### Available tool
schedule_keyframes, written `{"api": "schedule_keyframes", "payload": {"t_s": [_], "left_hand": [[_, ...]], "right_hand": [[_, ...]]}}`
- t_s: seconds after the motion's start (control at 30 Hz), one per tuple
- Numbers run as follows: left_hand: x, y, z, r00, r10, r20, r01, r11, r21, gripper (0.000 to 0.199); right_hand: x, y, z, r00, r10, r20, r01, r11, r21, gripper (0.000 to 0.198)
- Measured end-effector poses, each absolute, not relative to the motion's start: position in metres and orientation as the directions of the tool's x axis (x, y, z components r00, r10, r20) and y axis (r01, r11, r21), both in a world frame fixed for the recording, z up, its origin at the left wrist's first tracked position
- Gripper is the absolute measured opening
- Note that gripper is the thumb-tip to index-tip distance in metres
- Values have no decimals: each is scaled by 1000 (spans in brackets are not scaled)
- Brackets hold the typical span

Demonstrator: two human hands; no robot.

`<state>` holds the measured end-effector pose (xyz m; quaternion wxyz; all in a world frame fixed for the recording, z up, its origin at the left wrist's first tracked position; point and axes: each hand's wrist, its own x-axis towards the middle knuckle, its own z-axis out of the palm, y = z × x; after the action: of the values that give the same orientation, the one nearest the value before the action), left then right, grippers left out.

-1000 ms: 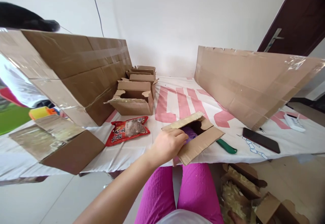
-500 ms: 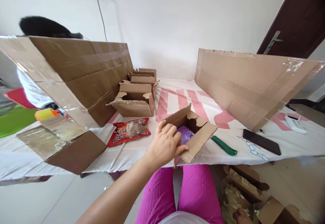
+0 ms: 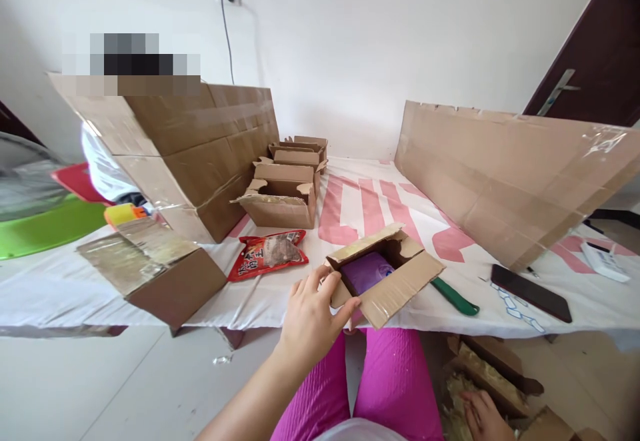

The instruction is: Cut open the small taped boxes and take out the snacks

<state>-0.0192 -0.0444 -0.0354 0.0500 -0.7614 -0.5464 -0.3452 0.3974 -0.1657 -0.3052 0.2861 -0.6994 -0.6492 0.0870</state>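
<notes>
two digits of the left hand, the thumb and forefinger, sit about the small end flap of an open carton; whether they pinch it or only rest on it cannot be told. the other fingers are bent loosely beside it. inside the carton, toward the left end, lies a purple package, and the carton itself is at the near edge of the cloth-covered table. the right hand is low at the right, its half-curled fingers against torn cardboard packing below the tabletop; its grip cannot be made out.

just right of the open carton is a green tool, partly hidden by a flap, and farther right a dark phone lies flat. left of the carton rests a red packet, with a taped box beyond it. behind the packet, open boxes stand in a row along a tall cardboard block. a cardboard panel rises on the right.
</notes>
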Motion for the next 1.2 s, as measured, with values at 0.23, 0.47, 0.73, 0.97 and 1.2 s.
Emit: {"api": "schedule_keyframes", "payload": {"t_s": [0.23,0.47,0.73,0.97,1.2], "left_hand": [[-21,-52,-39,141,845,515,738,-436,514,33],[-16,-44,-45,161,854,494,669,-462,582,46],[15,-45,-76,102,772,627,656,-526,541,75],[24,-46,-88,65,698,713,667,-561,489,74],[25,-51,-86,123,710,694,688,-565,456,82]], "right_hand": [[350,-101,-128,44,674,737,856,356,-376,15],[265,-29,9,-302,720,625,668,628,-400,17],[200,58,12,-360,933,-27,854,317,-413,48],[206,64,6,-378,910,-171,839,258,-480,54],[205,58,4,-426,881,-205,805,266,-531,57]]}}
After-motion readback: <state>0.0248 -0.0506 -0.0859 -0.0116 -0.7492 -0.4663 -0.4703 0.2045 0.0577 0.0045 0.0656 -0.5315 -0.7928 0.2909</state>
